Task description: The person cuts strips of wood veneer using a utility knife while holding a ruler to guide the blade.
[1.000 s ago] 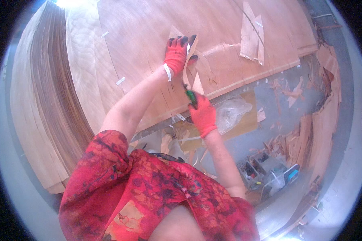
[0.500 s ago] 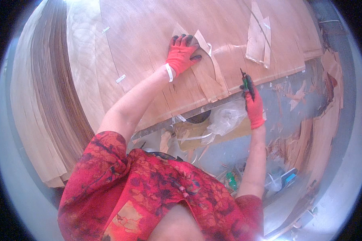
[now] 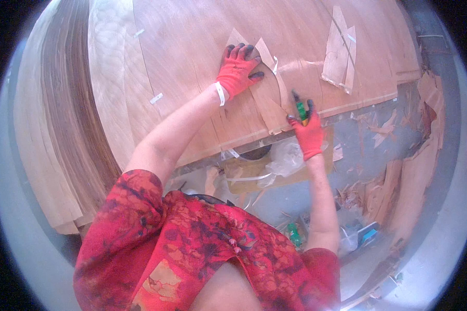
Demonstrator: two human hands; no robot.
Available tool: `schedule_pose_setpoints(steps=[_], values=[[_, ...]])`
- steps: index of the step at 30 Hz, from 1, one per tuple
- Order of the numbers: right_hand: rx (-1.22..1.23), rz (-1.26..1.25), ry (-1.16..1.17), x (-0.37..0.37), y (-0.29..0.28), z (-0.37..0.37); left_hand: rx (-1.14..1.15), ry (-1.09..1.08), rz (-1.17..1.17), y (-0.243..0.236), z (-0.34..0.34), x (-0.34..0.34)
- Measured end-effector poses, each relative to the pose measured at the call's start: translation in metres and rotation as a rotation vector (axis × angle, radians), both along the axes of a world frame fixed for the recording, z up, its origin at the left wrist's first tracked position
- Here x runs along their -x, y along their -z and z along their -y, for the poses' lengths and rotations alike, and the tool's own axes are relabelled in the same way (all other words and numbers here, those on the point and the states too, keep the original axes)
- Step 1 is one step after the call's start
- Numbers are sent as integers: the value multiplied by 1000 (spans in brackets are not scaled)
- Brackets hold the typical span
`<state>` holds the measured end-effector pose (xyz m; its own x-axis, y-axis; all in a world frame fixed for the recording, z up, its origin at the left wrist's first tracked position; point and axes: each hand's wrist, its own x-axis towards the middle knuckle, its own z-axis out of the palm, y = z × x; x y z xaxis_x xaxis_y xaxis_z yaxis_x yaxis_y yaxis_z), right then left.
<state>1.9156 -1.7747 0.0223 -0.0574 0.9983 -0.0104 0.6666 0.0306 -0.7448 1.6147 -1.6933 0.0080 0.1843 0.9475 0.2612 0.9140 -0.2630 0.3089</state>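
Note:
Wearing a red glove with dark fingertips, my left hand [image 3: 237, 71] rests on a large thin wood veneer sheet [image 3: 192, 114], fingers outstretched, beside a split and a lifted pointed strip [image 3: 267, 54]. My right hand [image 3: 308, 136], gloved alike, is at the sheet's near edge, to the right of the split. Between its thumb and fingers is a slim green-handled tool [image 3: 301, 110] with a dark, narrow end directed away from me; it looks like a knife. The thumb and forefinger stand apart around the handle, so the grip looks loose.
A loose veneer piece [image 3: 339, 57] lies on the sheet at the right. Dark striped veneer [image 3: 70, 93] shows at the left. Below the near edge are crumpled clear plastic [image 3: 285, 159], a green bottle [image 3: 294, 234] and wood scraps [image 3: 381, 184]. Small tape pieces [image 3: 156, 98] mark a seam.
My right hand has moved left, onto the sheet's near edge, with the green-handled tool; its fingers have loosened around the handle. My left hand has stayed on the veneer.

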Motion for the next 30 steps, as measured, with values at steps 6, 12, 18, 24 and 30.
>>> schedule_pose_setpoints(steps=[6, 12, 18, 24, 30], values=[[251, -151, 148, 39, -35, 25, 26, -17, -74, 2, 0, -1], [165, -444, 617, -34, -42, 150, -9, -11, -50, 1, 2, 6], [342, 61, 840, -211, 14, 364, -33, 17, -18, 2, -5, -10], [29, 81, 220, -80, -59, 144, -23, -21, -66, 1, 2, 10], [-313, 140, -249, 27, -29, -11, -16, 26, 11, 1, -2, -2]])
